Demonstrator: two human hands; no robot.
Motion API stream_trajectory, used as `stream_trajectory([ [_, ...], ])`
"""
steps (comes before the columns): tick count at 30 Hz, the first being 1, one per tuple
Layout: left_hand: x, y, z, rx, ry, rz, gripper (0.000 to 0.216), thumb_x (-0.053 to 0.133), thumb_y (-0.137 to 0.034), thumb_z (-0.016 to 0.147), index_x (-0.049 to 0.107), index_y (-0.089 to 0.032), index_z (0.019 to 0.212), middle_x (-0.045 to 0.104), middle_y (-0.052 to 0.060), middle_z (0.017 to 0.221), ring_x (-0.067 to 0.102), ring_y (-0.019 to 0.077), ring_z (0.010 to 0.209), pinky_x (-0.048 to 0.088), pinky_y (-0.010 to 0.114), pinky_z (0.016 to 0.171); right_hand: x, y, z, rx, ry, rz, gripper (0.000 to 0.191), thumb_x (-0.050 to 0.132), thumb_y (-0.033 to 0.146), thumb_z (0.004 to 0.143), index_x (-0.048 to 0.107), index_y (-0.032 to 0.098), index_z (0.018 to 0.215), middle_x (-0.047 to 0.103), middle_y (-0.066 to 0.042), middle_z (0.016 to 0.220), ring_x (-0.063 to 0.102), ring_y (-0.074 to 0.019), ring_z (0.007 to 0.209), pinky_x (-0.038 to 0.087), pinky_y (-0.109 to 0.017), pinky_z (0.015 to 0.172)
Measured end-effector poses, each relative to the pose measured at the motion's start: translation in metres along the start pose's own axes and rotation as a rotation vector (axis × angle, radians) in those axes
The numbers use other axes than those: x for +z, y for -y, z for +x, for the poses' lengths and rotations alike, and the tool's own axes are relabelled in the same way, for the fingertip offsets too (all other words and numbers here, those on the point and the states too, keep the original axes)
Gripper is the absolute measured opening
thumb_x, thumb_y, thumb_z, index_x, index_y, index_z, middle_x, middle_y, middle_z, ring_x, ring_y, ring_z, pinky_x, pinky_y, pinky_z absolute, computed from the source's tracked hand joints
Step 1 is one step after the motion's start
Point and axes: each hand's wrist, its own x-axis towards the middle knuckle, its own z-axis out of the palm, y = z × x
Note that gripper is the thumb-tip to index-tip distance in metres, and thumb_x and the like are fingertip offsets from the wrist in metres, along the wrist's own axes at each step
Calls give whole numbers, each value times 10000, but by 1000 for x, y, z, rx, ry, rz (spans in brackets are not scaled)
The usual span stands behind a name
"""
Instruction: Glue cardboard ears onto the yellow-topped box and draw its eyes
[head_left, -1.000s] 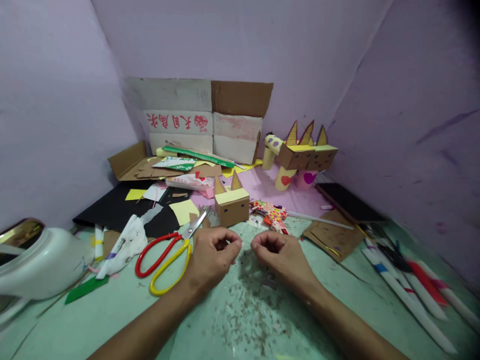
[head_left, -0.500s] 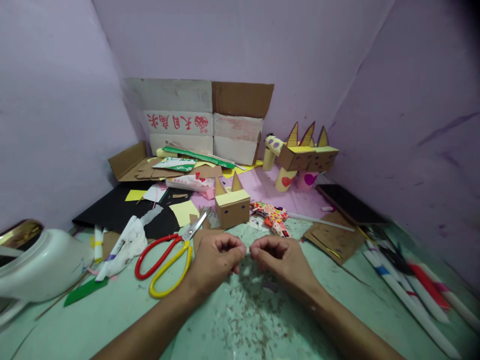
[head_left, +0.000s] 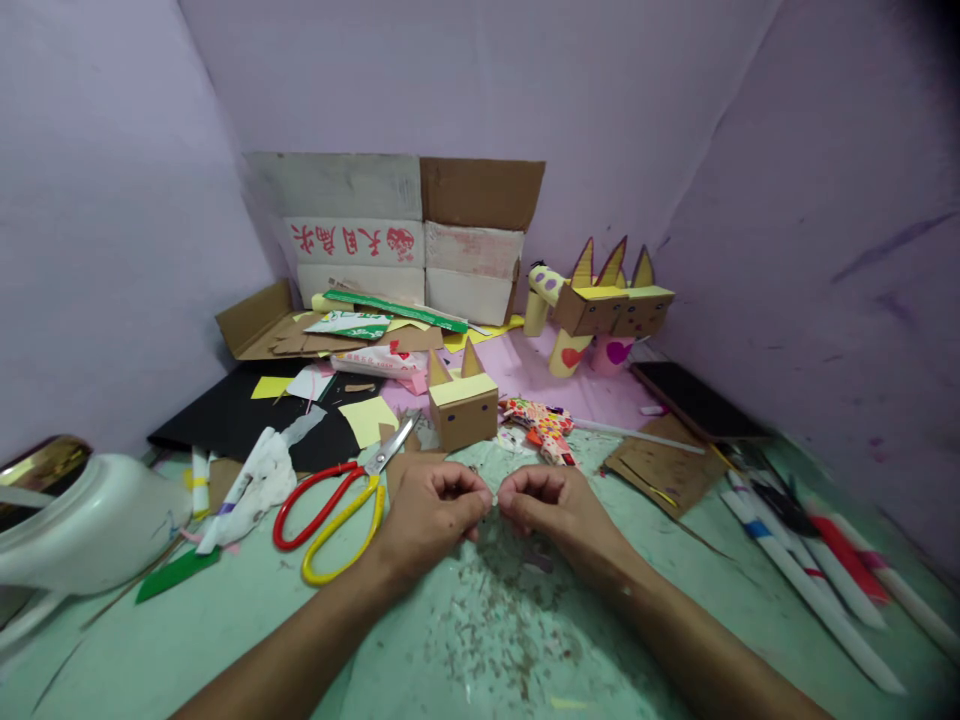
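Note:
Over the middle of the green tabletop, my left hand [head_left: 444, 508] and my right hand [head_left: 556, 510] meet almost fingertip to fingertip. Both are closed in a pinch. A tiny pale bit shows between the fingertips, too small to name. Just beyond them stands a small cardboard box head [head_left: 463, 420] with two pointed ears, a yellow top strip and two dark eye dots. Scissors [head_left: 352, 515] with one red and one yellow handle lie left of my left hand, blades parted slightly. Past my right hand is a crumpled flower-patterned scrap [head_left: 544, 425].
Two finished-looking cardboard animals [head_left: 611, 310] stand at the back right. An opened carton [head_left: 360, 240] leans on the wall. A white pot [head_left: 97, 525] is at the left, markers [head_left: 814, 580] and a dark tablet-like slab [head_left: 697, 400] at the right. Scraps lie on black paper [head_left: 217, 410].
The hands keep nearly the same pinched pose, fingertips close together. The view has shifted very slightly, and a pale yellow scrap now shows at the bottom edge.

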Motion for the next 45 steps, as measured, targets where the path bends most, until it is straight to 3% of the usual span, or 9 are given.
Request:
stream_trajectory([
  [8,0,-1,1,4,-4,3,179,611,-312,561,588,-134,565,517,-36,402,445,71,365,334,186,389,2,0,0,-21,-17,-44,136,605,275,543,611,139,552,510,44,408,406,-66,387,295,-185,398],
  [11,-2,-2,0,28,-42,-10,214,630,-330,578,612,-132,658,526,-37,420,471,91,385,357,198,398,1,0,1,-59,-56,-30,131,596,278,564,605,148,565,522,42,417,428,-75,400,327,-195,425],
  [13,-3,-3,-1,88,-86,9,222,635,-329,596,625,-134,702,537,-32,448,481,99,402,359,203,400,1,0,1,-87,-115,-41,123,594,274,571,601,152,564,520,43,423,430,-77,409,335,-200,435],
  [17,1,-4,-5,248,-106,124,161,616,-284,630,649,-133,586,581,10,536,491,95,474,362,205,445,2,-1,0,-154,-182,-115,107,593,254,582,602,153,547,497,46,452,394,-70,422,297,-194,411],
  [22,2,-3,-4,45,-73,-24,185,631,-320,628,632,-137,599,520,-30,395,433,76,368,332,189,392,3,-1,-2,-175,-165,-138,134,612,274,601,615,151,548,492,41,451,383,-70,418,284,-192,395],
  [26,1,-1,-2,-2,-46,-97,193,662,-324,598,617,-137,608,526,-34,388,437,70,354,334,180,380,2,2,-4,-180,-117,-116,177,640,310,597,663,135,585,534,19,456,411,-78,429,305,-197,406],
  [45,2,-6,-2,3,-50,-66,151,638,-287,548,600,-141,542,519,-34,391,445,73,367,324,188,392,2,2,-5,-133,-70,-97,153,657,296,571,654,146,542,555,16,456,436,-80,428,334,-199,419],
])
